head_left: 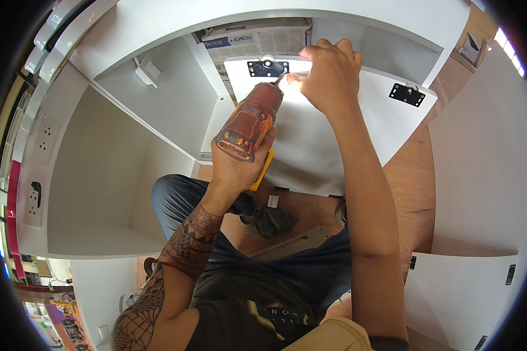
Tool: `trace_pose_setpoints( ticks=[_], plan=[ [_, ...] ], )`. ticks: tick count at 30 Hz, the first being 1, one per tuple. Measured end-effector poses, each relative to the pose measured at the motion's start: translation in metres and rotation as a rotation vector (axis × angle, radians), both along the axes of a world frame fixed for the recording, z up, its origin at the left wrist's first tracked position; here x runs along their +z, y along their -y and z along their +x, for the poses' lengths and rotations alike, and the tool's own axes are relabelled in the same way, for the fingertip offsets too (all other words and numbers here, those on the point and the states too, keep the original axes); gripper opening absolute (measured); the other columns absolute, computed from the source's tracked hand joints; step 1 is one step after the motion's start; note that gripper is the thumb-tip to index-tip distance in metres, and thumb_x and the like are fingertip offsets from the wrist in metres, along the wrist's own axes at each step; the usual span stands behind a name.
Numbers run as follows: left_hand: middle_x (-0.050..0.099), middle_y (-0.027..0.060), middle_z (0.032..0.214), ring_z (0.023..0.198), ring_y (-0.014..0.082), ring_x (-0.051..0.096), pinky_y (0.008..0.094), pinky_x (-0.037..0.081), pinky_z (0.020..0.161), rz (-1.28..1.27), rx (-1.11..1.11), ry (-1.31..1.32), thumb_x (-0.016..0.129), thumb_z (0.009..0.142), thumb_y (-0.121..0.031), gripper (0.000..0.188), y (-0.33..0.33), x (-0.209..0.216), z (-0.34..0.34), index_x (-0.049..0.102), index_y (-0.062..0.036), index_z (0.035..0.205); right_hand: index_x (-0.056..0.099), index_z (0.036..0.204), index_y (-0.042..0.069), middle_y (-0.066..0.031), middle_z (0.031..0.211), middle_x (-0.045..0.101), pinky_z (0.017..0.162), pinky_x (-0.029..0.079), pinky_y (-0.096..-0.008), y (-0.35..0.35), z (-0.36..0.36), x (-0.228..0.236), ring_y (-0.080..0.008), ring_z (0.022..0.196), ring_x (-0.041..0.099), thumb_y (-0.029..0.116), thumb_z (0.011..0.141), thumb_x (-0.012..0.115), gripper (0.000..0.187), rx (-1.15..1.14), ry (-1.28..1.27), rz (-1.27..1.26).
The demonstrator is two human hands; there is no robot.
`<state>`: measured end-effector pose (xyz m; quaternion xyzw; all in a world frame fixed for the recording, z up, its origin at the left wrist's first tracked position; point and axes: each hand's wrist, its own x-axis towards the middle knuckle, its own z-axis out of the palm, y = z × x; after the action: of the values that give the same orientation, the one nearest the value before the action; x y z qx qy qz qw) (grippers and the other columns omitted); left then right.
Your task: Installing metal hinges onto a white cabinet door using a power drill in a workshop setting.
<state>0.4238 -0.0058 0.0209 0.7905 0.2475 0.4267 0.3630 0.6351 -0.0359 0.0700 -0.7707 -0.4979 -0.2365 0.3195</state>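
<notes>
My left hand [240, 164] is wrapped round a red and dark grey power drill [249, 120]. The drill's bit points at the lower right corner of a black mounting plate [268, 69] on a white panel [310, 134]. Light falls on the panel around the bit. At the panel's top edge is my right hand [334, 76], its fingers curled over the edge and its thumb in front, close to the bit. Whether a screw sits at the bit's tip is too small to tell. A second black plate [407, 94] is fixed near the panel's right corner.
A white cabinet frame [175, 52] surrounds the panel, with newspaper-wrapped material [260, 44] behind it. Another white panel [462, 292] with black plates lies at the lower right. Wall sockets [34, 205] are on the left. My legs [187, 199] rest on the wooden floor [410, 181].
</notes>
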Motion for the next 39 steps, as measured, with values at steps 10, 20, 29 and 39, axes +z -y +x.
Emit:
trace_pose_setpoints(
  ticks=[10,20,29,39],
  plan=[
    [0.077,0.0113,0.093,0.083,0.0210,0.076,0.0338,0.059,0.074,0.020,0.008,-0.003,0.077,0.091,-0.023,0.032,-0.0009,-0.0030,0.0008,0.068,0.0026,0.109,0.081,0.102,0.010,-0.0037,0.101,0.071,0.096,0.037,-0.0423,0.0003,-0.0003,0.0003,-0.0266,0.106,0.053,0.036,0.068,0.090,0.045,0.002,0.005,0.004],
    [0.076,0.0117,0.095,0.084,0.0222,0.074,0.0336,0.059,0.076,0.021,0.005,0.005,0.078,0.090,-0.021,0.035,-0.0025,-0.0027,0.0003,0.065,0.0021,0.113,0.081,0.102,0.010,-0.0035,0.101,0.072,0.096,0.037,-0.0424,-0.0004,0.0000,-0.0004,-0.0262,0.105,0.053,0.037,0.067,0.090,0.045,0.001,0.013,0.003],
    [0.075,0.0126,0.096,0.085,0.0233,0.074,0.0340,0.058,0.077,0.028,0.009,-0.010,0.078,0.090,-0.020,0.037,-0.0034,-0.0008,0.0019,0.064,0.0024,0.116,0.081,0.102,0.011,-0.0040,0.100,0.072,0.095,0.038,-0.0426,0.0006,0.0003,0.0003,-0.0265,0.105,0.054,0.038,0.067,0.090,0.044,-0.001,0.012,-0.009],
    [0.074,0.0134,0.097,0.085,0.0252,0.074,0.0351,0.058,0.076,0.042,0.010,-0.032,0.078,0.089,-0.022,0.039,-0.0059,-0.0025,0.0026,0.064,0.0023,0.116,0.081,0.103,0.010,-0.0046,0.100,0.072,0.096,0.038,-0.0424,0.0008,-0.0001,0.0008,-0.0268,0.105,0.054,0.038,0.067,0.090,0.046,-0.002,0.018,0.001]
  ],
)
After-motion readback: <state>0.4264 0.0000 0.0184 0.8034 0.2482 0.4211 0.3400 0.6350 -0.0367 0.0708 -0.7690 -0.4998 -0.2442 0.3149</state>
